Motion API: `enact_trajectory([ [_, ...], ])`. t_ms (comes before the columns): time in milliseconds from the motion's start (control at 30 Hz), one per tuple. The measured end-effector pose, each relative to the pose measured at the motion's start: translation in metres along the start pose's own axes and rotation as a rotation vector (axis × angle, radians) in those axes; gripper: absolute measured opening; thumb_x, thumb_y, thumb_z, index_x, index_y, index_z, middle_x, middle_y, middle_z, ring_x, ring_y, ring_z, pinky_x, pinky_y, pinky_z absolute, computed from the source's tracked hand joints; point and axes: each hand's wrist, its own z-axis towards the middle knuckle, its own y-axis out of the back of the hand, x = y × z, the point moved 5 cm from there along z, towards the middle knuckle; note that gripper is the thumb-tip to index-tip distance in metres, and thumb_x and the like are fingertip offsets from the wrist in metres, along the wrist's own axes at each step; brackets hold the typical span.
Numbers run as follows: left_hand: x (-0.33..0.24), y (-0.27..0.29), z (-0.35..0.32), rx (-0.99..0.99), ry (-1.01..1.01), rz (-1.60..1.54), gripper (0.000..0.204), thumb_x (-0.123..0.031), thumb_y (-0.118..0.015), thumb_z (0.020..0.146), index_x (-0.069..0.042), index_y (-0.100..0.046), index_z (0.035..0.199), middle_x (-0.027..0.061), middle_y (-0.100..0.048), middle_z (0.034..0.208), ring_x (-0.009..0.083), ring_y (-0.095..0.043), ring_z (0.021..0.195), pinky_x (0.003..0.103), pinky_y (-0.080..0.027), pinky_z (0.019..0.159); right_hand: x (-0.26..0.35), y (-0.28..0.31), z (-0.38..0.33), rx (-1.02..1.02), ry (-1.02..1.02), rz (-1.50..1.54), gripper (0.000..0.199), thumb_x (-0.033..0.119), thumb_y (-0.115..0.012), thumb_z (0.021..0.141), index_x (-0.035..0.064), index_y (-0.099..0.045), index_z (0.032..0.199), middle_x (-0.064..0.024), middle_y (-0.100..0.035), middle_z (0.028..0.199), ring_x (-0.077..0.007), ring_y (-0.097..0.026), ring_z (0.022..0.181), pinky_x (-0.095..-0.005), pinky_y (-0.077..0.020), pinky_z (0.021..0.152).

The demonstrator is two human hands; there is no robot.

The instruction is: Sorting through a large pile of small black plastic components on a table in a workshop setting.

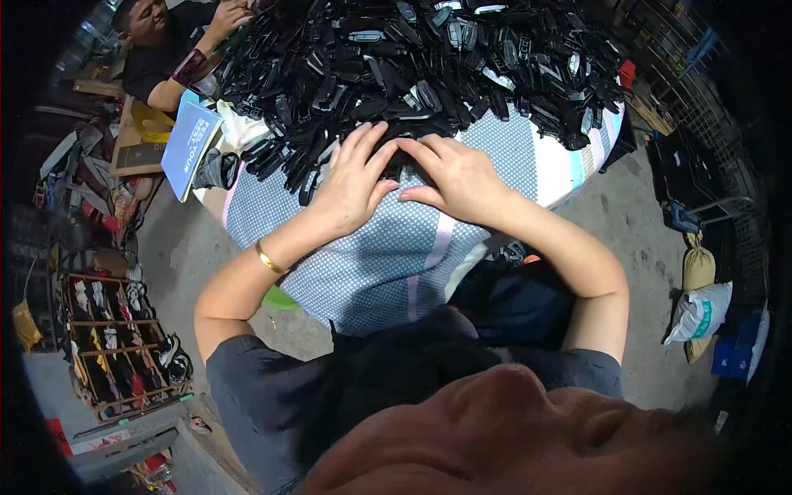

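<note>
A large heap of small, elongated, shiny black pieces (396,66) lies on a table covered by a blue-grey dotted cloth (371,264). What kind of pieces they are I cannot make out. My left hand (355,183) rests at the heap's near edge, fingers stretched forward and apart. Beside it, my right hand (459,183) reaches in from the other side, its fingers extended too. The index fingertips of both hands come close together over the nearest pieces, and the thumbs point toward each other above the cloth. Neither hand visibly grips a piece.
A blue book or box (190,148) and a crumpled white cloth (239,128) sit at the table's left edge. Behind them a co-worker's arm (194,70) reaches to the heap. A slatted rack (115,338) stands at left on the floor; sacks (700,309) stand at right.
</note>
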Motion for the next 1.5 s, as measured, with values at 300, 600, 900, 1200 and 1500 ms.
enact_trajectory([
  [300,-0.023,-0.023,0.043,-0.022,-0.181,-0.001,0.055,-0.030,-0.062,0.077,-0.005,-0.043,0.122,0.0187,-0.035,0.129,0.0350,-0.028,0.125,0.061,-0.015,0.101,-0.039,0.032,-0.021,0.082,-0.217,-0.043,0.035,0.007,-0.060,0.067,0.0018,-0.055,0.101,-0.0181,-0.061,0.080,-0.0335,-0.059,0.077,-0.0407,-0.0477,0.068],
  [600,-0.038,0.004,0.095,-0.310,-0.159,-0.067,0.024,-0.030,-0.061,0.076,-0.008,-0.062,0.085,0.0083,-0.051,0.095,0.0276,-0.044,0.096,0.046,-0.030,0.088,-0.067,0.063,-0.041,0.252,-0.304,-0.239,0.022,0.008,-0.059,0.065,0.0023,-0.063,0.086,-0.0136,-0.060,0.086,-0.0291,-0.057,0.087,-0.0378,-0.0463,0.076],
  [900,-0.031,-0.015,0.134,-0.016,-0.197,0.216,0.023,-0.009,-0.063,0.073,-0.010,-0.066,0.095,0.0082,-0.053,0.094,0.0271,-0.048,0.087,0.038,-0.040,0.077,-0.062,0.065,-0.040,0.238,-0.263,-0.132,0.033,0.006,-0.060,0.068,0.0009,-0.056,0.100,-0.0163,-0.061,0.090,-0.0344,-0.057,0.081,-0.0398,-0.0466,0.074],
  [1200,-0.025,0.007,0.128,-0.318,-0.176,-0.278,0.027,-0.014,-0.068,0.071,0.000,-0.057,0.091,0.0147,-0.057,0.102,0.0319,-0.057,0.092,0.036,-0.046,0.078,-0.103,0.077,-0.044,-0.102,-0.616,0.573,0.033,0.005,-0.059,0.077,0.0044,-0.056,0.110,-0.0014,-0.059,0.082,-0.0068,-0.052,0.066,-0.0210,-0.0420,0.057],
  [1500,-0.040,-0.004,0.122,-0.108,0.004,-0.684,0.031,-0.008,-0.068,0.075,-0.002,-0.057,0.103,0.0017,-0.056,0.079,0.0101,-0.054,0.070,0.021,-0.045,0.064,-0.089,0.061,-0.039,-0.430,-0.680,1.204,0.025,0.009,-0.060,0.083,-0.0030,-0.056,0.105,-0.0088,-0.062,0.087,-0.0138,-0.061,0.075,-0.0236,-0.0507,0.066],
])
